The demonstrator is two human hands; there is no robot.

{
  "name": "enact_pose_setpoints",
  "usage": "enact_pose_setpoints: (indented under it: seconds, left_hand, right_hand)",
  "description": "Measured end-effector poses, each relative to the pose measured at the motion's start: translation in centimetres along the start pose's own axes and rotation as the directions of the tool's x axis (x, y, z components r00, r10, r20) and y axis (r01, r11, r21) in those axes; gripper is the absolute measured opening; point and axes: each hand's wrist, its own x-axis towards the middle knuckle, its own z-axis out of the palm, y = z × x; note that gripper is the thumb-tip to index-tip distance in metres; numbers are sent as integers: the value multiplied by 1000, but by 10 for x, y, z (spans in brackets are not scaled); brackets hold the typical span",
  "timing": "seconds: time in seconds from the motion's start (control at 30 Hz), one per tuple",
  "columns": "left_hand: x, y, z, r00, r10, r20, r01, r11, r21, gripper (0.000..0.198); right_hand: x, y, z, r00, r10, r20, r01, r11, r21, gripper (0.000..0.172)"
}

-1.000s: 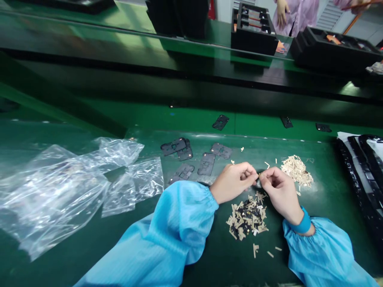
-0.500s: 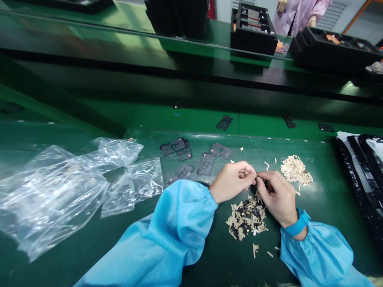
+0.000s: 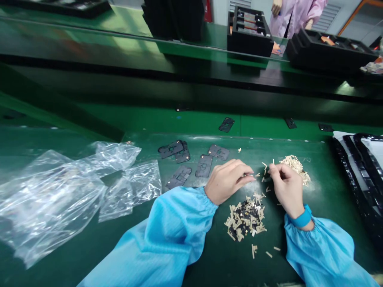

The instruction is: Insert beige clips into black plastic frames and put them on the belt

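My left hand (image 3: 229, 180) is pinched, with a small dark bit at its fingertips too small to make out. Just off those tips lies a tan sliver (image 3: 257, 175). My right hand (image 3: 285, 185) has thumb and fingers closed together, and a small tan strip (image 3: 273, 161) pokes up from the pinch. Beside that hand is a heap of plain tan strips (image 3: 295, 165), partly covered by it. Nearer to me, between the two forearms, lies a mixed pile of small tan and black pieces (image 3: 245, 218). Loose strips are scattered between the hands.
Several flat black plastic plates (image 3: 204, 166) lie beyond my left hand. Crumpled clear plastic bags (image 3: 60, 195) cover the left side. Black-edged packaging (image 3: 359, 171) stands at right. Black trays (image 3: 250, 36) sit on the raised shelf, where a person in pink (image 3: 295, 16) stands behind.
My hands, whose fingertips met above the mixed pile, are now apart. The right moved toward the tan heap; the left stayed nearly in place.
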Motion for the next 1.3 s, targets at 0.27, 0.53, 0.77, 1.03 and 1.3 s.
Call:
enact_pose_setpoints:
  seconds: [0.27, 0.53, 0.77, 1.03, 1.3]
  left_hand:
    - [-5, -11, -11, 873, 484, -50, -461, 855, 239, 14]
    - [-7, -14, -9, 883, 469, 4, -462, 868, 181, 24]
    - [-4, -9, -10, 870, 493, 16, -480, 838, 259, 30]
    - [53, -24, -13, 997, -83, 9, 64, 832, 551, 22]
    - [134, -43, 10, 866, -499, 15, 358, 641, 678, 27]
  right_hand:
    - [2, -14, -8, 818, 33, 574, -263, 909, 324, 27]
    - [-5, -10, -10, 570, 32, 821, -604, 693, 392, 36]
    - [-5, -12, -8, 571, 26, 820, -653, 620, 435, 39]
    - [-1, -6, 1, 903, 153, 401, -381, 716, 585, 30]
    - [0, -2, 9, 915, 268, 302, -396, 742, 541, 29]
